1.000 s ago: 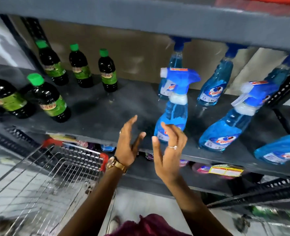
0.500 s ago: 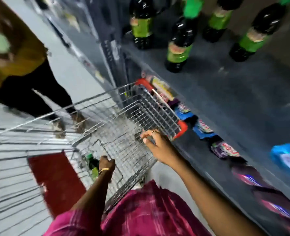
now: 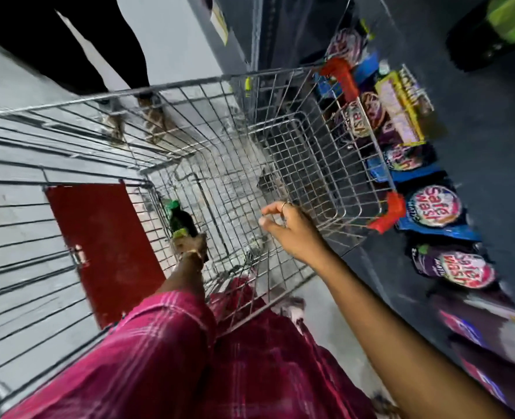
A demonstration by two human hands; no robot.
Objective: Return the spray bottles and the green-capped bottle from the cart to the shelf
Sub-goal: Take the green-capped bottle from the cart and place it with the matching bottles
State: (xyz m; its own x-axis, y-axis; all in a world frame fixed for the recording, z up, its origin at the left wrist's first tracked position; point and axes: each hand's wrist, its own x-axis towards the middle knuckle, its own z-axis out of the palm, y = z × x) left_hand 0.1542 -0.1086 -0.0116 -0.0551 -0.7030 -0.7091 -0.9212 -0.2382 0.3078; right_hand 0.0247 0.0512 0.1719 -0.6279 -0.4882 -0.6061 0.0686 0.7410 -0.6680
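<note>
I look down into the wire cart (image 3: 189, 86). Deep inside it my left hand (image 3: 189, 244) is closed around the lower part of a dark green-capped bottle (image 3: 180, 217), whose cap points away from me. My right hand (image 3: 289, 228) hovers over the cart's near right side with fingers loosely apart and a ring on one finger; it holds nothing. The grey shelf (image 3: 491, 176) runs along the right. Another dark bottle with a green label (image 3: 497, 28) stands on it at the top right. No spray bottle is in view.
Detergent pouches (image 3: 434, 205) lie on a lower shelf right of the cart. A red panel (image 3: 105, 237) sits on the cart's left side. Another person's legs and shoes (image 3: 141, 116) stand beyond the cart. Red corner guards (image 3: 389, 211) mark the cart's rim.
My view swung from the shelf down into the cart. My left hand went into the cart and closed on the green-capped bottle; my right hand left the spray bottle and moved over the cart.
</note>
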